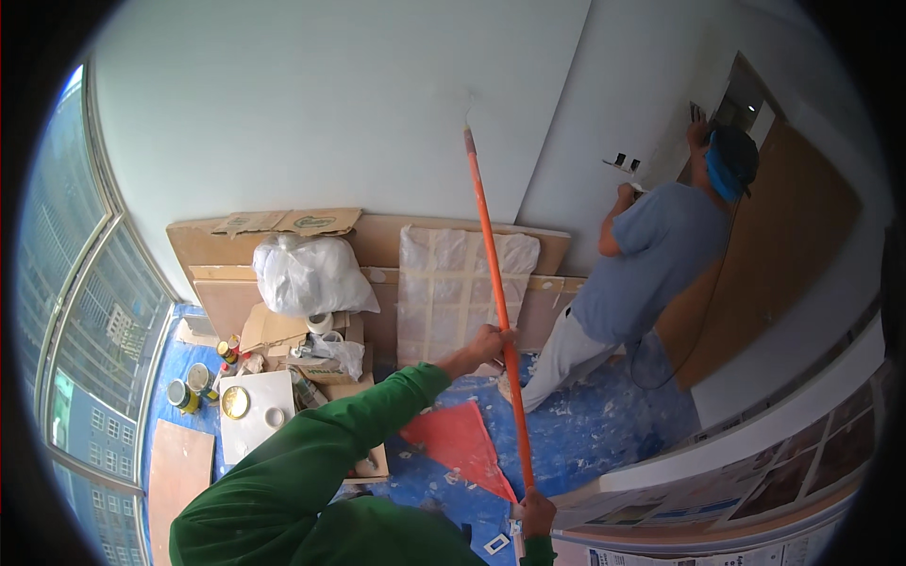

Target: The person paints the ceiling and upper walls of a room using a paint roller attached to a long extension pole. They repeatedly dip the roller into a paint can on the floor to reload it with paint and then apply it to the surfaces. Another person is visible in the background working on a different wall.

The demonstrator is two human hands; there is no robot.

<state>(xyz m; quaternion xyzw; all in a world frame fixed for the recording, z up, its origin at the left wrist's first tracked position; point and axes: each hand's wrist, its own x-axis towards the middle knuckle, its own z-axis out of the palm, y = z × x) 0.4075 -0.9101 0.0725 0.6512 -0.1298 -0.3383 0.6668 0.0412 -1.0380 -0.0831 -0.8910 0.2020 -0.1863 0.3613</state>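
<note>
A long orange pole [497,274] slants up from the lower middle towards the pale wall [330,104]. My left hand [483,351] is closed round it about midway, with the green-sleeved arm stretched out. Lower down, near its bottom end, my right hand [538,514] grips the same pole. A thin bent wire shows at the pole's top, against the wall; I cannot make out what it carries.
A co-worker [651,255] in a blue-grey shirt works at the wall on the right, by a brown door [783,245]. Boards [377,245], a white plastic bag [307,274] and cardboard lean or lie along the wall. Paint cans [182,396] and red sheeting [461,443] are on blue floor covering [604,429].
</note>
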